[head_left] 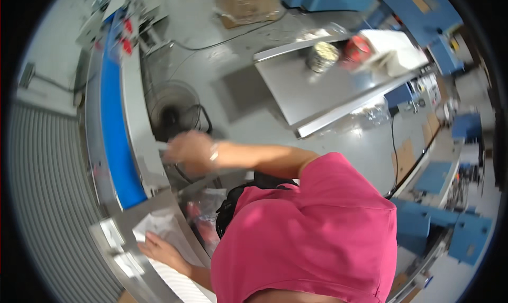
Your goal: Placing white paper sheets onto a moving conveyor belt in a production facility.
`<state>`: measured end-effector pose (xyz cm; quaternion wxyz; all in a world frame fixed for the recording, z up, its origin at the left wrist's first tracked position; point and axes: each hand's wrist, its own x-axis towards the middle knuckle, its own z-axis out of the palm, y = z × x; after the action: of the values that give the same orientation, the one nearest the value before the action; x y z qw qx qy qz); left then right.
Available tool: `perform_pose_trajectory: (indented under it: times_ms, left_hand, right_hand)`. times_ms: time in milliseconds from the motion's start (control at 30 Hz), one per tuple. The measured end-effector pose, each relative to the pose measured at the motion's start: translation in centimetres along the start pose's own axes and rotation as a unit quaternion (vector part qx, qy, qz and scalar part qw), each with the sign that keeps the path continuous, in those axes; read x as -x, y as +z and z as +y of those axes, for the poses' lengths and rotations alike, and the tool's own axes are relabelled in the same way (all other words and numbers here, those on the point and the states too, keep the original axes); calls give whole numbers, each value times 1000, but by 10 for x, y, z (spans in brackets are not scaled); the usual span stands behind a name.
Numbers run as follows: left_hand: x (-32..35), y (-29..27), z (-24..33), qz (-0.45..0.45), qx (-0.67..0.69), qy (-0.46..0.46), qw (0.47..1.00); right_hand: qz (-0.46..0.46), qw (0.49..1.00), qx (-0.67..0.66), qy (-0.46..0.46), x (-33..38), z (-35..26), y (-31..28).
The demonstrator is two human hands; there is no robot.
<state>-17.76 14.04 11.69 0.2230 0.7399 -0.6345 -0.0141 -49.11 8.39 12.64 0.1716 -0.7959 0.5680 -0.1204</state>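
My left hand (161,250) lies with its fingers stretched out on white sheets (164,225) at the lower left. Those sheets rest on a metal tabletop (138,209) at the end of a blue conveyor belt (112,107). A row of white paper edges (177,282) runs beneath my left forearm. My right hand (191,152) is off the belt's right side, above the floor, and smeared by motion. Whether it holds anything cannot be made out. Two small white stacks (128,264) sit on the metal beside the sheets.
A steel table (286,86) at the upper right carries a gold-topped roll (323,57), a red roll (357,49) and white paper piles (391,46). A floor fan (172,112) stands beside the conveyor. Clear plastic bags (206,213) hang near my body. A corrugated shutter (53,197) is at left.
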Motion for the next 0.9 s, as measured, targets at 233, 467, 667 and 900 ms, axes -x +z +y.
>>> perform_pose_trajectory:
  times_ms: [233,467,667,900]
  left_hand:
    - [-14,4,-33,-2,-74,-22,997]
    - [-43,17,-38,-61,-204,-40,976]
    - [-83,45,-164,269,-316,480,773]
    - [-89,47,-170,42,-78,183,979]
  right_hand:
    - [234,721,94,645,205,250,-92]
    - [362,783,120,492,304,290,-70]
    - [323,750,67,574,384,292,-73]
    - [265,725,60,633,520,356,-104]
